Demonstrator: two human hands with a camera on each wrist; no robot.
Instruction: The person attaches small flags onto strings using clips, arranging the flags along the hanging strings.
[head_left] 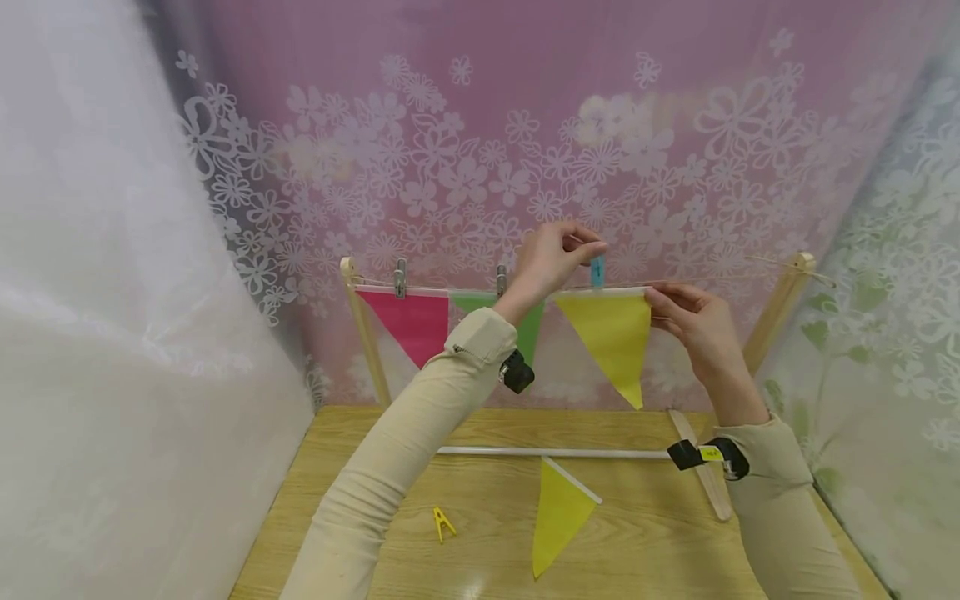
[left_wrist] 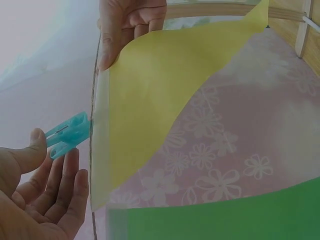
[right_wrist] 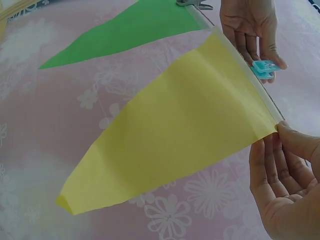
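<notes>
My left hand (head_left: 551, 262) has thumb and fingertips on the handles of a light-blue clothespin (left_wrist: 70, 132), whose nose meets the string at the top edge of a yellow triangular pennant (head_left: 611, 337). Between thumb and fingers, my right hand (head_left: 697, 329) pinches that pennant's right-hand top corner. The pennant hangs point down, its white top band along the string (left_wrist: 93, 80). To its left hangs a green pennant (right_wrist: 135, 45) under a grey clothespin (head_left: 502, 279), partly hidden by my left arm in the head view. A pink pennant (head_left: 412, 321) hangs further left under another grey clothespin (head_left: 401, 279).
Wooden posts, left (head_left: 367, 342) and right (head_left: 776, 312), hold the string's ends. On the wooden table (head_left: 337, 475) lie another yellow pennant (head_left: 562, 512), a yellow clothespin (head_left: 442, 525) and a flat wooden foot (head_left: 720, 492). A white rod (head_left: 555, 452) runs across behind them.
</notes>
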